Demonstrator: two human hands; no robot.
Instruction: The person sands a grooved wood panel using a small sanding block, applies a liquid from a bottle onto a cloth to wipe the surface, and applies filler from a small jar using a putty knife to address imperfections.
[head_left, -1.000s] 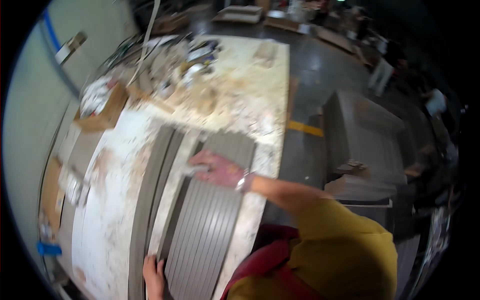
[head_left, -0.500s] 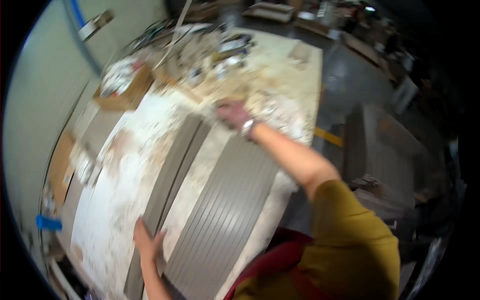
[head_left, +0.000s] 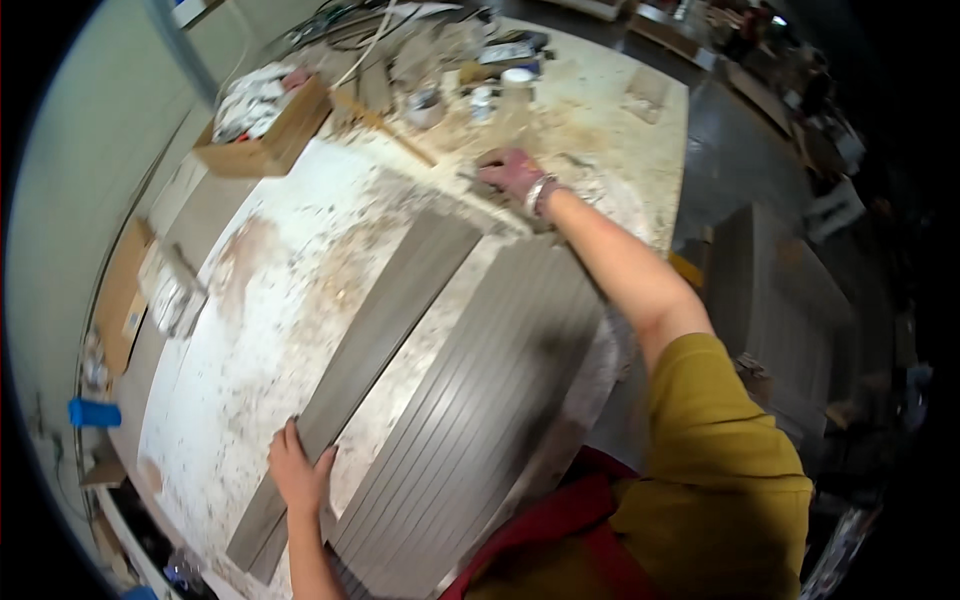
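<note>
Across the middle of the view spreads a pale bench [head_left: 250, 390], its top strewn with dust and dark smudges. The largest thing lying on it is a grey panel [head_left: 480, 380], ruled lengthwise with parallel grooves and set aslant near the bench's right edge. To its left, a bare strip of bench between, runs a narrow grey board [head_left: 400, 315] at much the same slant. A cardboard box [head_left: 240, 160] heaped with white cloth [head_left: 255, 100] stands beyond, to the upper left. The left hand [head_left: 298, 475] lies over the narrow board near its lower end, thumb and fingers apart at opposite edges; whether it grips cannot be told. The right hand [head_left: 510, 172], in a reddish glove, reaches past the panel's far end, fingers bent downward; whether they close on anything is unclear. A white-topped jar [head_left: 516, 95] stands beyond it, and a slim wooden stick [head_left: 400, 140] lies to its left.
</note>
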